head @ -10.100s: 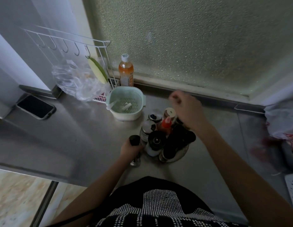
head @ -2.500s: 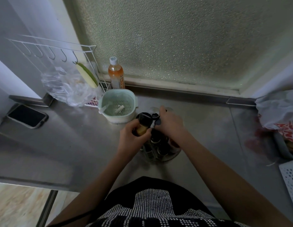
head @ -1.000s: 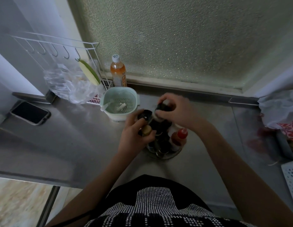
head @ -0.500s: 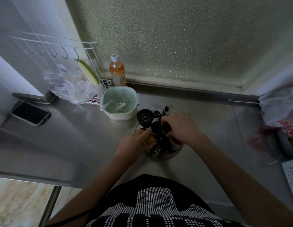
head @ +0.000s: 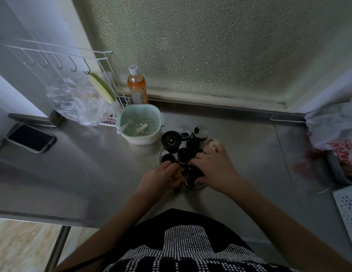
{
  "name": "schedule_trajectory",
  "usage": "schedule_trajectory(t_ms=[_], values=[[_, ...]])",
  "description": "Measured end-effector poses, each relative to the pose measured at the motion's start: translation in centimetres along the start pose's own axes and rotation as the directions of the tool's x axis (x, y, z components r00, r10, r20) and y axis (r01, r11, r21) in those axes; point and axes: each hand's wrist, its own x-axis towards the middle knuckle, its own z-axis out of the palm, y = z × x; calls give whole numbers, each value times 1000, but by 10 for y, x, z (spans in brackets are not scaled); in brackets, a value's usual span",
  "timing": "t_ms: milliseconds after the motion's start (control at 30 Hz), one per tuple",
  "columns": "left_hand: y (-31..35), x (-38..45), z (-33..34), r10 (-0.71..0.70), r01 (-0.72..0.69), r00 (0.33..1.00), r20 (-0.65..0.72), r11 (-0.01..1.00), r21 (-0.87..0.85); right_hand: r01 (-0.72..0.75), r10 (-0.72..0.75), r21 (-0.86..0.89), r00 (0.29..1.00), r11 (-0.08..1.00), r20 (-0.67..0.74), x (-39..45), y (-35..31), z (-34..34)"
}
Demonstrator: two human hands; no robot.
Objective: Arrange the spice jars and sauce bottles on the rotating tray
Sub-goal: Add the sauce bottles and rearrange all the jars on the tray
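Observation:
A round glass rotating tray (head: 200,187) sits on the steel counter, crowded with several dark-capped spice jars and sauce bottles. The largest black lid (head: 171,141) stands at the tray's back left, with two silver-topped shakers (head: 200,131) behind it. My left hand (head: 158,178) is wrapped around a yellowish jar (head: 178,173) at the tray's near-left edge. My right hand (head: 214,167) lies over the near-right bottles, fingers closed on a dark bottle (head: 193,173). What stands under the hands is hidden.
A mint-green strainer basket (head: 140,122) stands just behind the tray to the left. An orange drink bottle (head: 137,86), a white wire rack (head: 59,55) with a plastic bag, and a phone (head: 30,138) are further left. A white bag (head: 336,126) lies at the right edge.
Both hands have sunk lower onto the near side of the tray. The yellowish jar went down with my left hand. The right hand came down from a raised bottle onto the near-right bottles.

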Motion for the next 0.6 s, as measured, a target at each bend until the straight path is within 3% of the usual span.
schedule_trajectory(t_ms=[100, 233, 433, 500, 600], values=[[-2, -7, -3, -9, 10, 1000, -30, 1000, 22, -6, 7, -26, 1000, 1000, 27, 5, -7, 9], [-5, -10, -2, -23, 23, 1000, -16, 999, 22, -26, 22, -24, 990, 999, -142, 9, -5, 10], [-1, -8, -4, -27, 28, 1000, 12, 997, -79, -146, 141, -10, 971, 989, -196, 18, -8, 13], [0, -7, -3, -48, 49, 999, 16, 993, -109, -82, 96, 65, 968, 994, -233, 12, -7, 12], [3, -5, -1, -63, 65, 998, 20, 986, -155, 88, -48, 264, 987, 961, -153, 0, -14, 15]])
